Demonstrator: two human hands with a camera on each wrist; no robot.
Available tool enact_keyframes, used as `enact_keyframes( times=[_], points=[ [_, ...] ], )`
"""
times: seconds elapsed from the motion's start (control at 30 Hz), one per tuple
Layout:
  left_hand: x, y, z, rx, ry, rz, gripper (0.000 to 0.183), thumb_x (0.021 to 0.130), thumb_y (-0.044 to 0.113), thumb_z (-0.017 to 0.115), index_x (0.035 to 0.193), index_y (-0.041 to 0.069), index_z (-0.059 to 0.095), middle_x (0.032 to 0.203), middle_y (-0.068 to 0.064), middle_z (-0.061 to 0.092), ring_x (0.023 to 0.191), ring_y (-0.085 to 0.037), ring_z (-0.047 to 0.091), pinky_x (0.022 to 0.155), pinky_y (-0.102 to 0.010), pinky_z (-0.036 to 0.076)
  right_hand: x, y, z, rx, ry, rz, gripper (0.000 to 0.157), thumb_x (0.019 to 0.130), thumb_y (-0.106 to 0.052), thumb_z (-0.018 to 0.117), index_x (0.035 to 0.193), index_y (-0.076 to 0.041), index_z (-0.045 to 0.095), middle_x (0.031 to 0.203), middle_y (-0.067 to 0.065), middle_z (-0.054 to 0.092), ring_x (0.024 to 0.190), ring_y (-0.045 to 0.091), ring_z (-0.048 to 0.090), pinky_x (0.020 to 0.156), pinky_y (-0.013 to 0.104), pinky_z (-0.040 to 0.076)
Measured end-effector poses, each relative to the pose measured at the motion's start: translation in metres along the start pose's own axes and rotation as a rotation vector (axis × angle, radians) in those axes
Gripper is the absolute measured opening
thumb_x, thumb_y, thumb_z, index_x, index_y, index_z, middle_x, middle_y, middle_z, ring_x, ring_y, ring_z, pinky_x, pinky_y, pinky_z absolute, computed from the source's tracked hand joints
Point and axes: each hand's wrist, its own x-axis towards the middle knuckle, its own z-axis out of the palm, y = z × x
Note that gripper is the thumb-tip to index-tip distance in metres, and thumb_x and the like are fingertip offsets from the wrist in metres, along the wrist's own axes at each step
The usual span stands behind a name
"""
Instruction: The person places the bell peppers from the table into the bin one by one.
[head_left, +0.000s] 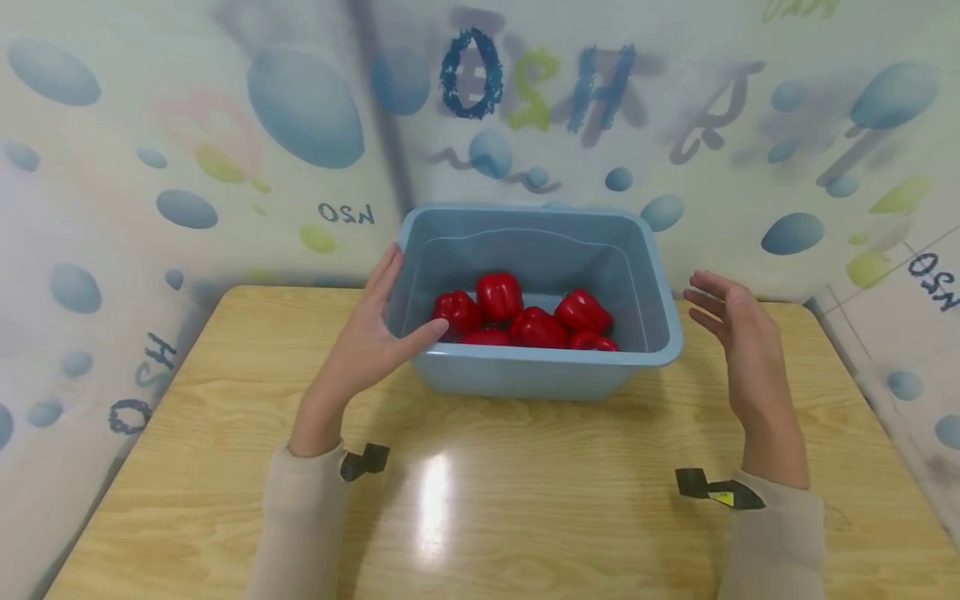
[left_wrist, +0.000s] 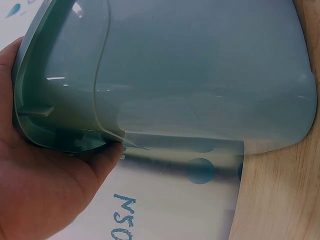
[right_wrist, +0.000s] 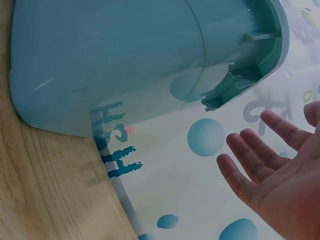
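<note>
A light blue plastic bin [head_left: 525,375] stands on the wooden table against the back wall, with several red bell peppers [head_left: 538,327] lying inside. My left hand [head_left: 367,333] grips the bin's front left corner, its thumb over the front rim and its fingers along the left side. In the left wrist view, the fingers of that hand [left_wrist: 45,185] reach under the rim. Off the bin's right side, my right hand [head_left: 750,350] hovers apart from it, fingers extended and holding nothing. The right wrist view shows a gap between this hand [right_wrist: 280,170] and the rim.
The wooden table [head_left: 525,500] extends in front of the bin and to both sides. Behind it rises a white wall covering [head_left: 465,183] with blue drops and lettering. Beige sleeves [head_left: 303,517] cover both forearms, with small black pieces at the cuffs.
</note>
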Motion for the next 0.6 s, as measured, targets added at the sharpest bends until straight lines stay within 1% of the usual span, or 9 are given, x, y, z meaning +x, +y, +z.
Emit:
enact_keyframes(
  times=[0.17, 0.27, 0.33, 0.43, 0.53, 0.6],
  points=[
    [-0.001, -0.001, 0.0, -0.001, -0.003, 0.003, 0.099, 0.087, 0.049, 0.073, 0.162, 0.035, 0.011, 0.169, 0.021, 0.007, 0.157, -0.018, 0.017, 0.119, -0.064, 0.033, -0.001, 0.003, -0.002, -0.045, 0.002, 0.018, 0.053, 0.108, -0.043, 0.038, 0.146, -0.007, 0.052, 0.144, 0.006, 0.055, 0.125, 0.007, 0.058, 0.101, 0.008, 0.047],
    [-0.003, -0.002, 0.0, 0.003, -0.007, -0.001, 0.099, 0.087, 0.049, 0.073, 0.162, 0.035, 0.01, 0.169, 0.021, 0.007, 0.157, -0.018, 0.018, 0.118, -0.064, 0.034, -0.003, 0.006, -0.005, -0.082, 0.01, 0.015, 0.053, 0.108, -0.043, 0.039, 0.145, -0.007, 0.052, 0.144, 0.006, 0.055, 0.125, 0.006, 0.057, 0.1, 0.007, 0.047],
    [-0.004, -0.001, 0.0, 0.004, -0.009, -0.003, 0.098, 0.087, 0.049, 0.072, 0.162, 0.035, 0.01, 0.169, 0.021, 0.007, 0.157, -0.018, 0.018, 0.118, -0.064, 0.034, -0.004, 0.007, -0.008, -0.117, 0.024, 0.005, 0.051, 0.108, -0.04, 0.04, 0.144, -0.006, 0.053, 0.142, 0.002, 0.057, 0.124, 0.004, 0.057, 0.1, 0.007, 0.047],
    [-0.006, 0.0, -0.001, -0.001, 0.001, -0.004, 0.098, 0.088, 0.049, 0.072, 0.162, 0.035, 0.011, 0.169, 0.021, 0.007, 0.157, -0.018, 0.017, 0.119, -0.065, 0.033, -0.004, 0.01, -0.011, -0.217, 0.034, -0.02, 0.046, 0.108, -0.034, 0.042, 0.143, -0.007, 0.054, 0.135, -0.01, 0.059, 0.12, -0.002, 0.057, 0.097, 0.006, 0.046],
    [-0.006, 0.001, -0.003, -0.009, 0.021, 0.003, 0.097, 0.088, 0.047, 0.072, 0.162, 0.034, 0.012, 0.169, 0.021, 0.009, 0.156, -0.018, 0.018, 0.119, -0.066, 0.031, -0.004, 0.014, -0.012, -0.329, 0.018, -0.042, 0.042, 0.109, -0.029, 0.042, 0.145, -0.01, 0.054, 0.127, -0.021, 0.059, 0.116, -0.007, 0.055, 0.094, 0.005, 0.043],
    [-0.006, 0.0, -0.002, -0.017, 0.038, 0.012, 0.096, 0.088, 0.045, 0.073, 0.162, 0.035, 0.013, 0.169, 0.02, 0.01, 0.156, -0.017, 0.019, 0.119, -0.066, 0.031, -0.003, 0.016, -0.011, -0.367, 0.001, -0.052, 0.042, 0.109, -0.028, 0.043, 0.145, -0.011, 0.053, 0.125, -0.023, 0.058, 0.116, -0.008, 0.054, 0.094, 0.004, 0.042]
  ],
)
